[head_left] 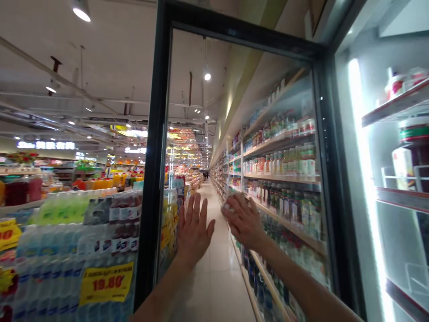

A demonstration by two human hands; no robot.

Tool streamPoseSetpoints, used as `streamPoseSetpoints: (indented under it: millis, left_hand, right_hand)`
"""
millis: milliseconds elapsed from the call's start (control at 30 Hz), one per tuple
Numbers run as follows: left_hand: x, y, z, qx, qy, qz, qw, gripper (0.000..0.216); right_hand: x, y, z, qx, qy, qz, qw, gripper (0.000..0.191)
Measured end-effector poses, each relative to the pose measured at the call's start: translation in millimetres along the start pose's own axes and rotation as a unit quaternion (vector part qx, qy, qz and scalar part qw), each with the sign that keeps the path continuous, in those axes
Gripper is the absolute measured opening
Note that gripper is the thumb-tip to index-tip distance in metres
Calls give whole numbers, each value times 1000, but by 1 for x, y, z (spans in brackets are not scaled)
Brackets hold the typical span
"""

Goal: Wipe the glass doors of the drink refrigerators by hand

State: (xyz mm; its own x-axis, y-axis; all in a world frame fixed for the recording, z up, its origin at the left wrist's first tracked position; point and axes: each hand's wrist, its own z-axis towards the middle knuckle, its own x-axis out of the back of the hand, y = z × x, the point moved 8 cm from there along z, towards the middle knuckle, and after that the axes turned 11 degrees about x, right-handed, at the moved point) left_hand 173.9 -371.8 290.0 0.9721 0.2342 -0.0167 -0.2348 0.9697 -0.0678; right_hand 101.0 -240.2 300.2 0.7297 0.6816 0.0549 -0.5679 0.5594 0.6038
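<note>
Stood before an open fridge door (234,134), dark-framed and glazed, swung out across the view. Left hand (194,230) laid flat on the glass, near the door's left edge and low on the pane; 4 fingers (196,208) spread and pointing up, thumb angled out to the right, nothing pinched or gripped. Right hand (243,221) just to the right of it on the same pane, apart from the left, back of the hand toward the camera, fingers curled down over a pale cloth (231,203) and pressing it against the glass. Only a crumpled edge of the cloth seen above and left of the knuckles; how tightly held, cannot tell. Both forearms reached up from the bottom of the view toward the door.

Seen through the glass: a long aisle floor (217,277) and rows of shelves (284,179) stocked with bottles, running away to the right of the door's middle. Right of the door frame, the lit fridge interior (385,201) with bottles on white racks. Left of the door, stacked packs of bottled water (67,250) with a yellow price sign (106,282) reading 19.80. Ceiling lamps (81,10) glowed above and left of the door.
</note>
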Motion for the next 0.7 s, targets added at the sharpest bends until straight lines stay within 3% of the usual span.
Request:
streamPoseSetpoints:
  millis: [33, 100, 167, 200, 233, 300, 400, 467, 500, 567, 633, 700]
  left_hand:
    - [0, 0, 0, -1, 0, 0, 1000, 69]
    - [0, 0, 0, -5, -3, 2, 1000, 68]
    - [-1, 1, 0, -3, -6, 3, 1000, 67]
    - [-1, 1, 0, -1, -6, 2, 1000, 67]
    - [0, 1, 0, 1, -4, 1, 1000, 67]
    - [0, 1, 0, 4, -1, -2, 1000, 67]
    - [-1, -1, 0, 2, -1, -4, 1000, 67]
    - [-2, -2, 0, -3, -3, -4, 1000, 67]
    - [-2, -2, 0, -7, -3, -4, 1000, 66]
    - [-1, -2, 0, -10, -6, -4, 1000, 66]
    - [-2, -2, 0, -4, -12, -6, 1000, 66]
    - [-2, -2, 0, 2, -13, -9, 1000, 67]
  right_hand:
    - [4, 16, -9, -35, 12, -12, 999, 41]
    - [23, 81, -41, -217, 67, -71, 971, 42]
    - [42, 138, -77, -396, 132, -119, 901, 46]
    - [46, 151, -87, -444, 150, -130, 874, 48]
    - [47, 152, -89, -457, 156, -132, 866, 48]
    - [37, 122, -69, -382, 129, -112, 908, 46]
    - [6, 29, -23, -113, 32, -29, 993, 42]
    - [-4, -5, -16, 0, -10, 10, 1000, 41]
    - [-2, 1, -17, -7, -9, 7, 1000, 40]
    - [13, 50, -28, -145, 39, -41, 988, 40]
    - [30, 102, -45, -317, 100, -91, 939, 44]
    - [33, 116, -46, -378, 118, -102, 912, 46]
